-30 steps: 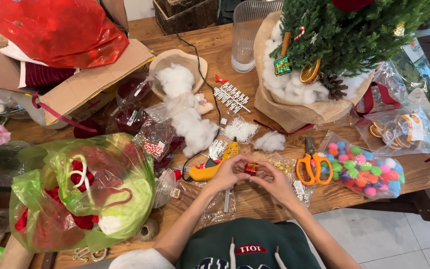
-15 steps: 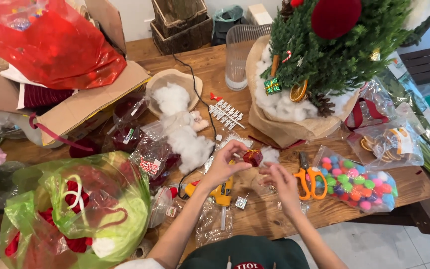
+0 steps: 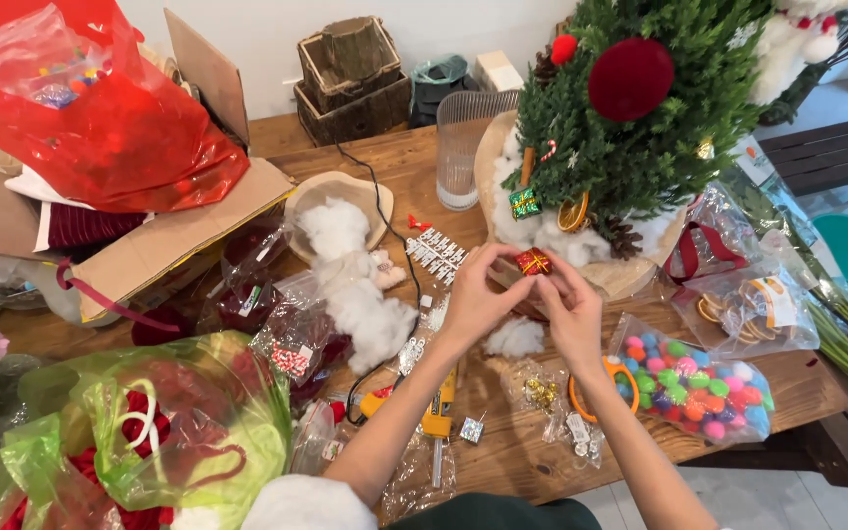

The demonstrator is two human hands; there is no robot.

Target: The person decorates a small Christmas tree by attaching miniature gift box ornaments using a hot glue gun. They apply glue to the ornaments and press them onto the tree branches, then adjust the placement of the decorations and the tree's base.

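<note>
**Tiny gift-box ornament, two-hand pinch**

Left hand [image 3: 475,294] and right hand [image 3: 569,312] both pinch a small red gift-box ornament [image 3: 533,261], held above the wooden table [image 3: 385,162] just before the miniature Christmas tree [image 3: 645,108]. Likely featherlight, stiff, crushable; best gripped by its flat sides, sparing the ribbon.

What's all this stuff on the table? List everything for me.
gift ornament: one, red with gold ribbon, between both hands' fingertips
tree: one, green, decorated, table's far right
red ball: one, on the tree
pompom bag: one, clear, many colours, right of the hands
scissors: one, orange handles, partly under the right forearm
glue gun: one, yellow, under the left forearm
cotton: several white tufts, table's middle
clear vase: one, left of the tree
red bag: one, far left
green bag: one, near left
table: one, wooden
left hand: pinches the ornament
right hand: pinches the ornament
</note>
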